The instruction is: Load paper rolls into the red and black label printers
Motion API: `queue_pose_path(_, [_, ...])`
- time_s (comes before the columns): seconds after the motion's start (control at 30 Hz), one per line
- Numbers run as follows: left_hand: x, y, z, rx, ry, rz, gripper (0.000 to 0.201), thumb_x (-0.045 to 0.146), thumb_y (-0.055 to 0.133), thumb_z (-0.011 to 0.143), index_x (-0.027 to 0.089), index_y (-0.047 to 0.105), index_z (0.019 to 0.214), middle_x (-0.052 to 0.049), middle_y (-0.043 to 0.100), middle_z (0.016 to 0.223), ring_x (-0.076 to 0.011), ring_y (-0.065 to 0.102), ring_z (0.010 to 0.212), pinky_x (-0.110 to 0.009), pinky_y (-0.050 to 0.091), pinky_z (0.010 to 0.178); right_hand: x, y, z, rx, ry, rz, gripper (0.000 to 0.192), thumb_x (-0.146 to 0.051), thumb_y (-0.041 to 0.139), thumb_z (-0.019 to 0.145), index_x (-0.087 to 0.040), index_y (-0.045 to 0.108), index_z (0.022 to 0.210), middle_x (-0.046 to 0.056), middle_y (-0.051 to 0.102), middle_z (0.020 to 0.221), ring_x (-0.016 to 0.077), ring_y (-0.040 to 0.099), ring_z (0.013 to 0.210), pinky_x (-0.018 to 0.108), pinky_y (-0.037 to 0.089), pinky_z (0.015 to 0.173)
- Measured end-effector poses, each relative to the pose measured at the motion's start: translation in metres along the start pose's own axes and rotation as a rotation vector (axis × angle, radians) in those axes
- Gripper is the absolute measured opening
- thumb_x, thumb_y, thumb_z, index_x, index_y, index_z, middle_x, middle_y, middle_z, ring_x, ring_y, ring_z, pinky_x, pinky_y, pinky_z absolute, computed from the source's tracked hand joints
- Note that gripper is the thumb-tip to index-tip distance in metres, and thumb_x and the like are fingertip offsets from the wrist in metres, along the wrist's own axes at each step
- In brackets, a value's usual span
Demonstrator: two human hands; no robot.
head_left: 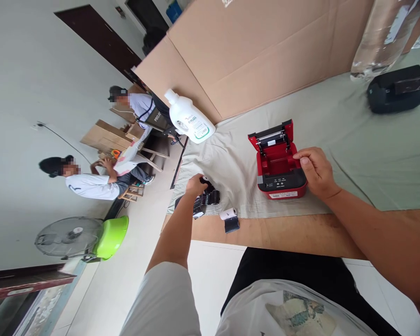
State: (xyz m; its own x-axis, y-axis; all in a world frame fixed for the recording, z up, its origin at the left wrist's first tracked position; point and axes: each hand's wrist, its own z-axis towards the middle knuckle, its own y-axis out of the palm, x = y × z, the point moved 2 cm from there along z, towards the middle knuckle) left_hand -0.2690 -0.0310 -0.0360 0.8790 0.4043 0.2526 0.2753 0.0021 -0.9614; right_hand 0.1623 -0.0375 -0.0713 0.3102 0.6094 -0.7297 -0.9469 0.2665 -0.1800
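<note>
A small red and black receipt printer (282, 184) rests on the cloth with its lid (271, 137) raised, showing a bare red paper bay. My right hand (317, 171) grips the printer's right side wall, thumb and fingers closed at its edge. Over on the left, my left hand (196, 185) closes around a black-wrapped paper roll (205, 180) at a cluster of similar black rolls (210, 198); the palm hides part of them. Nearer the front edge lies a white paper roll (228, 214) with a black flap hanging from it.
A white detergent bottle (191, 116) stands at the back left before a tall cardboard sheet (259, 56). At the far right sits a black device (399, 91) beside a plastic-wrapped package (381, 39). Two people sit across the room, near a fan (70, 236) and a green basin (112, 237).
</note>
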Motion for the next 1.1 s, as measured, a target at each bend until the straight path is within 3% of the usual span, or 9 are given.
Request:
queue_pose_path(0.17, [0.009, -0.041, -0.006, 0.154, 0.074, -0.139, 0.041, 0.020, 0.064, 0.062, 0.018, 0.063, 0.103, -0.004, 0.069, 0.094, -0.0223, 0.063, 0.092, -0.031, 0.047, 0.085, 0.000, 0.000, 0.000, -0.006, 0.007, 0.000, 0.034, -0.051, 0.038, 0.100, -0.029, 0.063, 0.092, 0.007, 0.068, 0.090, 0.0264, 0.061, 0.090, 0.049, 0.049, 0.082])
queue_pose_path(0.3, [0.035, -0.070, -0.025, 0.095, 0.227, -0.371, 0.042, 0.025, 0.065, 0.057, 0.017, 0.062, 0.098, -0.002, 0.064, 0.086, -0.0194, 0.059, 0.084, -0.031, 0.046, 0.083, 0.000, 0.000, 0.000, -0.003, -0.005, 0.005, 0.032, -0.049, 0.039, 0.101, -0.029, 0.062, 0.091, 0.007, 0.068, 0.089, 0.0259, 0.060, 0.089, 0.048, 0.049, 0.081])
queue_pose_path(0.4, [0.066, -0.078, -0.054, -0.149, 0.321, -0.653, 0.049, 0.031, 0.072, 0.055, 0.018, 0.060, 0.101, -0.002, 0.063, 0.084, -0.0174, 0.058, 0.075, -0.029, 0.047, 0.072, 0.000, 0.000, 0.000, -0.006, -0.008, 0.004, 0.032, -0.048, 0.039, 0.101, -0.028, 0.062, 0.091, 0.006, 0.068, 0.090, 0.0249, 0.060, 0.088, 0.047, 0.049, 0.082])
queue_pose_path(0.53, [0.119, -0.067, -0.103, -0.673, 0.488, -0.841, 0.056, 0.032, 0.080, 0.058, 0.023, 0.057, 0.109, -0.005, 0.066, 0.086, -0.0180, 0.061, 0.072, -0.028, 0.046, 0.062, -0.001, 0.000, 0.001, -0.008, -0.007, -0.004, 0.030, -0.047, 0.041, 0.100, -0.027, 0.062, 0.092, 0.006, 0.068, 0.089, 0.0241, 0.060, 0.088, 0.046, 0.049, 0.083])
queue_pose_path(0.63, [0.164, -0.050, -0.121, -0.815, 0.683, -0.794, 0.047, 0.022, 0.079, 0.063, 0.023, 0.059, 0.105, -0.005, 0.067, 0.090, -0.0177, 0.063, 0.079, -0.027, 0.048, 0.067, 0.000, 0.001, 0.001, -0.009, -0.010, 0.003, 0.028, -0.045, 0.042, 0.100, -0.027, 0.062, 0.091, 0.006, 0.067, 0.089, 0.0233, 0.059, 0.086, 0.045, 0.049, 0.082])
queue_pose_path(0.77, [0.220, -0.016, -0.102, -0.715, 0.807, -0.732, 0.037, 0.017, 0.070, 0.065, 0.020, 0.060, 0.101, -0.006, 0.067, 0.100, -0.0193, 0.064, 0.092, -0.030, 0.051, 0.080, 0.001, 0.000, 0.002, -0.020, 0.000, 0.018, 0.024, -0.044, 0.046, 0.098, -0.027, 0.062, 0.092, 0.006, 0.067, 0.089, 0.0233, 0.060, 0.087, 0.043, 0.050, 0.079])
queue_pose_path(0.87, [0.246, 0.011, -0.081, -0.626, 0.835, -0.510, 0.036, 0.013, 0.061, 0.065, 0.017, 0.061, 0.101, -0.008, 0.068, 0.106, -0.0224, 0.064, 0.100, -0.036, 0.051, 0.090, 0.003, -0.001, 0.001, -0.025, 0.008, 0.032, 0.019, -0.041, 0.050, 0.095, -0.026, 0.062, 0.095, 0.006, 0.067, 0.092, 0.0234, 0.060, 0.087, 0.043, 0.051, 0.078])
queue_pose_path(0.97, [0.257, 0.029, -0.073, -0.517, 0.864, -0.259, 0.039, 0.012, 0.058, 0.067, 0.017, 0.062, 0.106, -0.008, 0.068, 0.112, -0.0251, 0.064, 0.106, -0.041, 0.048, 0.097, 0.004, 0.000, 0.001, -0.027, 0.014, 0.054, 0.015, -0.039, 0.054, 0.093, -0.027, 0.061, 0.098, 0.006, 0.066, 0.094, 0.0229, 0.060, 0.088, 0.042, 0.052, 0.077])
queue_pose_path(1.1, [0.259, 0.035, -0.074, -0.408, 0.881, -0.045, 0.042, 0.011, 0.061, 0.068, 0.022, 0.059, 0.109, -0.006, 0.070, 0.111, -0.0265, 0.064, 0.108, -0.043, 0.046, 0.100, 0.004, 0.001, 0.001, -0.020, 0.009, 0.063, 0.012, -0.036, 0.054, 0.093, -0.027, 0.061, 0.098, 0.005, 0.066, 0.093, 0.0226, 0.059, 0.088, 0.042, 0.052, 0.078])
